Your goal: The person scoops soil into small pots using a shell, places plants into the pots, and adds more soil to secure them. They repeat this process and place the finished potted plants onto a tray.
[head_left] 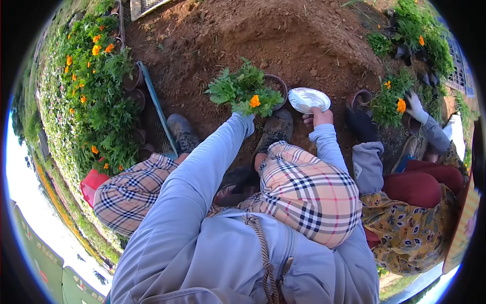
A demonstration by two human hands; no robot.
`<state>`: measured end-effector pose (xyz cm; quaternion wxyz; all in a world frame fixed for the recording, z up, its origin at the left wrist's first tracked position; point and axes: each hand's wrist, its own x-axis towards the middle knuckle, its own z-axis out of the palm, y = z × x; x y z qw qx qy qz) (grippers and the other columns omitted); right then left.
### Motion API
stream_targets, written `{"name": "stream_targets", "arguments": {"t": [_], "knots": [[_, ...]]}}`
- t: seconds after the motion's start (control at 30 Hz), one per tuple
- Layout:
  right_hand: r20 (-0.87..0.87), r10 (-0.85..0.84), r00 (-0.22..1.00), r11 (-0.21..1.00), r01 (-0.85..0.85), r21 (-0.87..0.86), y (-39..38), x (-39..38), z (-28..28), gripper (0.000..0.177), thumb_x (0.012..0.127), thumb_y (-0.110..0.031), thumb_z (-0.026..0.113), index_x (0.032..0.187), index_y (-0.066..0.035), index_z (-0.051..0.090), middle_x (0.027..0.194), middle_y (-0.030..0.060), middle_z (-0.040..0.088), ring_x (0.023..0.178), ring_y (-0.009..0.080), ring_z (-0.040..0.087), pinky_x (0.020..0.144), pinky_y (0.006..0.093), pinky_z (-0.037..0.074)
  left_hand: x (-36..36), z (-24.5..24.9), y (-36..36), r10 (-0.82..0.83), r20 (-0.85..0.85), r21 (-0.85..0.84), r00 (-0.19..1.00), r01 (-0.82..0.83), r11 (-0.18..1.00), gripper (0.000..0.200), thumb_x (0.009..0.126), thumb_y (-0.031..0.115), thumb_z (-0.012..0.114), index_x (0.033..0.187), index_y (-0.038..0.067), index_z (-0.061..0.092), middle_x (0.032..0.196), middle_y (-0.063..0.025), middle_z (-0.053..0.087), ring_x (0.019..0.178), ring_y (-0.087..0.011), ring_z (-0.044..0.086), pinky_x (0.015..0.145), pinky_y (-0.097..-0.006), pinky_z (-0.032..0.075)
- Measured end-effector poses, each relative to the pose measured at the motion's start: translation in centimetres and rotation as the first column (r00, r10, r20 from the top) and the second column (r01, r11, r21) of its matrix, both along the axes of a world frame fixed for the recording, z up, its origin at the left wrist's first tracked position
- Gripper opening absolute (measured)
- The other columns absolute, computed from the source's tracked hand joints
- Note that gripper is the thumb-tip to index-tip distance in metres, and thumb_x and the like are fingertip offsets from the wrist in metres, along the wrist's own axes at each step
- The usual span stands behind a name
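My right hand (322, 116) is closed on the near edge of a shallow white metal-looking bowl (307, 100), tipped so its pale inside shows. My left sleeve (223, 137) reaches to a leafy marigold plant (240, 91) with one orange bloom; the foliage hides the hand and its fingers. Just right of the leaves is a round brown plant pot (278, 83), its rim partly covered by the plant. My muddy boot (277, 129) stands just below the pot, between my two arms.
Potted marigolds (101, 91) line the left side, beside a blue-edged crate (154, 106). Reddish loose soil (253, 30) rises ahead. At right, a co-worker's white-gloved hand (416, 107) and dark-gloved hand (361, 124) are near a marigold (392, 104) and a brown pot (361, 99).
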<state>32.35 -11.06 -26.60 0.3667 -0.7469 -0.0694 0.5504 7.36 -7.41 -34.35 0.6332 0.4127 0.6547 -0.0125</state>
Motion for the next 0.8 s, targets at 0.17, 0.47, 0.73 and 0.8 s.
{"name": "stream_targets", "arguments": {"t": [0.17,0.47,0.73,0.8], "knots": [[-0.304,-0.566,0.766,0.82,0.56,-0.116,1.4,1.8,-4.5,0.02,0.077,-0.012,0.044,0.092,0.0,0.048,0.07,0.0111,0.059,0.053,0.0169,0.056,0.044,0.0278,0.046,-0.3,0.6,0.2,-0.029,0.004,0.024,1.0,0.029,0.999,0.026,0.082,0.03,0.042,0.1,0.012,0.045,0.089,-0.0064,0.056,0.072,-0.0208,0.057,0.053,-0.0331,0.047],[0.191,0.128,0.973,0.904,-0.193,0.381,3.9,0.3,2.4,0.022,0.079,-0.012,0.047,0.092,0.004,0.052,0.071,0.0106,0.058,0.05,0.0117,0.054,0.043,0.0226,0.044,-0.9,1.2,0.4,-0.067,0.028,0.134,0.997,0.063,0.989,0.026,0.082,0.03,0.04,0.099,0.011,0.045,0.087,-0.0073,0.056,0.068,-0.0209,0.057,0.049,-0.0327,0.048],[0.195,0.228,0.954,0.843,-0.293,0.452,2.5,-4.6,4.1,0.022,0.081,-0.014,0.044,0.089,0.005,0.052,0.067,0.0079,0.057,0.049,0.0111,0.052,0.044,0.0221,0.041,-8.5,4.8,3.3,0.497,0.279,0.078,0.822,-0.535,0.841,0.027,0.083,0.031,0.038,0.098,0.01,0.046,0.086,-0.008,0.057,0.065,-0.0209,0.058,0.044,-0.0323,0.049],[0.185,0.235,0.954,0.851,-0.294,0.435,1.9,-4.8,3.6,0.022,0.081,-0.015,0.044,0.089,0.005,0.052,0.066,0.0082,0.057,0.049,0.011,0.051,0.043,0.022,0.041,-12.9,5.7,4.4,0.733,0.344,0.047,0.588,-0.79,0.611,0.027,0.083,0.031,0.037,0.098,0.01,0.046,0.085,-0.0082,0.057,0.064,-0.0209,0.058,0.043,-0.0322,0.049]]}}
